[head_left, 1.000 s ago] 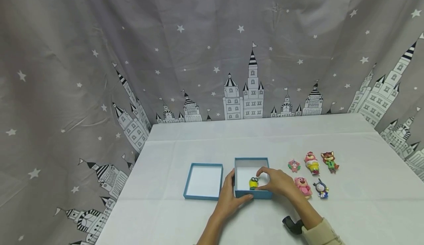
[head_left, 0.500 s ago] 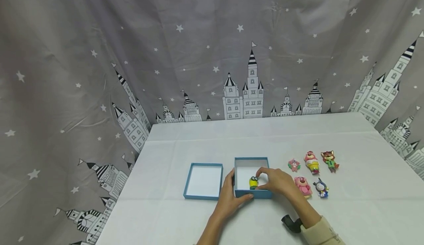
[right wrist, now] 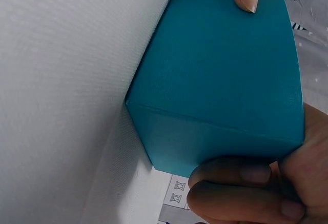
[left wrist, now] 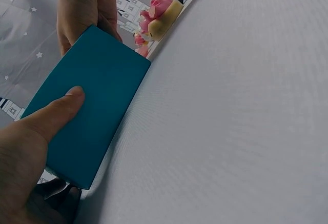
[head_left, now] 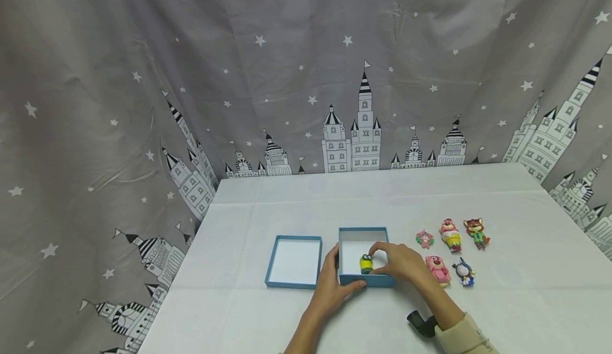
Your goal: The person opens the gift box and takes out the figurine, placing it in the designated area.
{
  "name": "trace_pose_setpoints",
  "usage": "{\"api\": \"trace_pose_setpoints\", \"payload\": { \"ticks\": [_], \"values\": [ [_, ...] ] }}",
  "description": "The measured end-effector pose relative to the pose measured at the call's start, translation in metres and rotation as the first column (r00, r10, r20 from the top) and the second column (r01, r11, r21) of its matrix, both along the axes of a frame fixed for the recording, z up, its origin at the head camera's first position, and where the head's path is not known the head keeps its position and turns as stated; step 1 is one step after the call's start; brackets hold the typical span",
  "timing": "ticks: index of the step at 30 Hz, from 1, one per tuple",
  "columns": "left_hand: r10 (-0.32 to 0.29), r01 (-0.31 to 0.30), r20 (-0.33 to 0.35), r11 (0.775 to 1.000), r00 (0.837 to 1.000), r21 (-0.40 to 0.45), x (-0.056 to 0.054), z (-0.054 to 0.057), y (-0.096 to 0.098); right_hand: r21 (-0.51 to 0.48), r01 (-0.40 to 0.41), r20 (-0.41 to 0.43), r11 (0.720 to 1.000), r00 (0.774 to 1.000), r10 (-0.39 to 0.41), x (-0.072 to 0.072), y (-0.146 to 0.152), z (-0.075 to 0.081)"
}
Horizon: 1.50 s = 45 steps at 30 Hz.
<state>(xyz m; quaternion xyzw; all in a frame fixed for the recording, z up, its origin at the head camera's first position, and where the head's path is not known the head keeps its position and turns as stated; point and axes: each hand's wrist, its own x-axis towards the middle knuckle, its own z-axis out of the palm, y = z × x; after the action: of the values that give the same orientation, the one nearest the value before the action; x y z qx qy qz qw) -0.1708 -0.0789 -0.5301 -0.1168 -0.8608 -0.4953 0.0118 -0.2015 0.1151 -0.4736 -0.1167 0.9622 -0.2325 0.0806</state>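
Note:
An open blue box [head_left: 377, 281] with a white inside sits on the table in front of me. My left hand [head_left: 331, 282] holds its front left corner, the thumb flat on the front wall and the fingers along the left side. Inside, near the front wall, is a small yellow-and-green toy figurine [head_left: 365, 264] with big eyes. My right hand [head_left: 399, 262] reaches over the right wall, thumb and index fingertips pinching the figurine. In the right wrist view, the other fingers [right wrist: 246, 198] are curled outside the blue side wall.
A shallow blue-edged lid [head_left: 293, 261] lies left of the box. To the right are several figurines: a small pink one [head_left: 424, 239], a pink-and-yellow one [head_left: 450, 236], a fox [head_left: 476, 233], a pink bear [head_left: 437, 270] and a dark-blue one [head_left: 464, 273]. A grey castle-print curtain [head_left: 287, 77] hangs behind.
The figurine has shifted very slightly under the right fingertips. Both hands and the box otherwise keep their places.

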Motion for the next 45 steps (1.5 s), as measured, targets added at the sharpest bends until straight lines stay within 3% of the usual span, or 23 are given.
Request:
{"api": "trace_pose_setpoints", "payload": {
  "ticks": [31,45],
  "values": [
    [-0.007,0.007,-0.01,1.0,1.0,-0.006,-0.0004,-0.0005,-0.0001,0.021,0.02,-0.086,1.0,0.996,-0.018,0.0013,-0.0007,0.0],
    [-0.011,0.012,-0.007,1.0,1.0,0.015,-0.0006,-0.0001,-0.0003,-0.077,0.037,-0.075,0.996,0.996,-0.043,-0.0019,-0.0006,-0.0069]
  ]
}}
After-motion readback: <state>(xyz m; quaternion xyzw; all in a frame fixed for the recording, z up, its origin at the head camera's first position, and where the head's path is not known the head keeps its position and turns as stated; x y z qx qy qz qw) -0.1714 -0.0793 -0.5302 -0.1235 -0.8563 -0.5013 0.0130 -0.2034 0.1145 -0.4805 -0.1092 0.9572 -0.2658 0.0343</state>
